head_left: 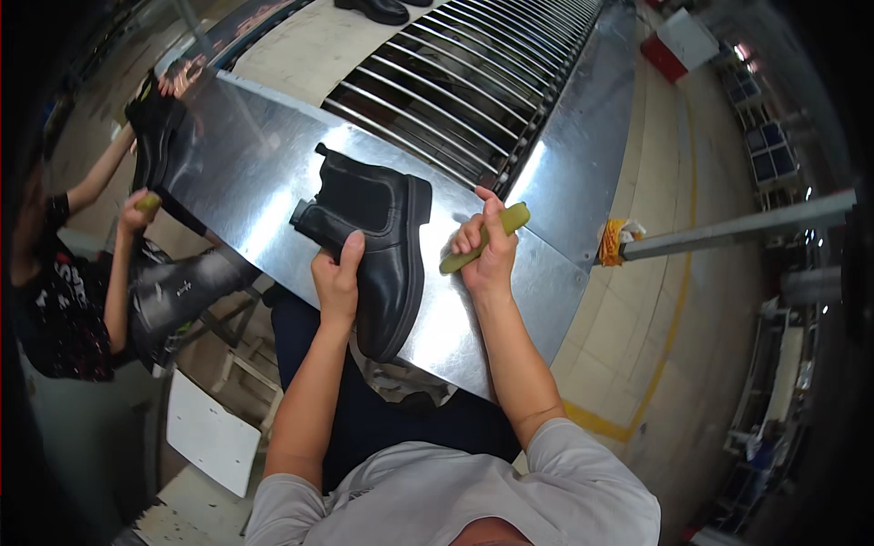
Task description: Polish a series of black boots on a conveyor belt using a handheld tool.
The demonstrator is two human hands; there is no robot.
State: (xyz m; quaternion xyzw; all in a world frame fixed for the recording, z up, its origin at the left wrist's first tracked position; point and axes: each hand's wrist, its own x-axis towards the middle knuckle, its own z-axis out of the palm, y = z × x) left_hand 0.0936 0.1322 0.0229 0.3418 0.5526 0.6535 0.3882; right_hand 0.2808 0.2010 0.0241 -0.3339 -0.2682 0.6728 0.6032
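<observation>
A black, smooth leather-look ankle boot (pixel 391 264) lies turned on its side at the near edge of a shiny sheet-metal tabletop (pixel 264 164), its toe pointing near, its thick ridged-edge sole facing right and its shaft opening left; whether its underside touches the metal is hard to tell. The left hand (pixel 337 287) grips it around the instep, thumb on top and fingers hidden beneath, while the right hand (pixel 490 259) is curled around a dull green, rounded bar (pixel 514 217), which is just right of the sole and apart from it. To work the bar along the boot well, the left hand would do best to keep the upper firm without denting the soft vamp, and the right to use light, even strokes that follow the curve of the sole edge. The elastic side panel looks matt and finely ribbed, against the glossy rounded toe; the bar seems dense and slightly waxy, though its material is uncertain. Beyond the boot, a conveyor of slim steel rollers (pixel 460 82) runs far, with black footwear (pixel 375 9) past its left side. At left, a co-worker (pixel 68 300) handles another dark boot (pixel 155 127).
</observation>
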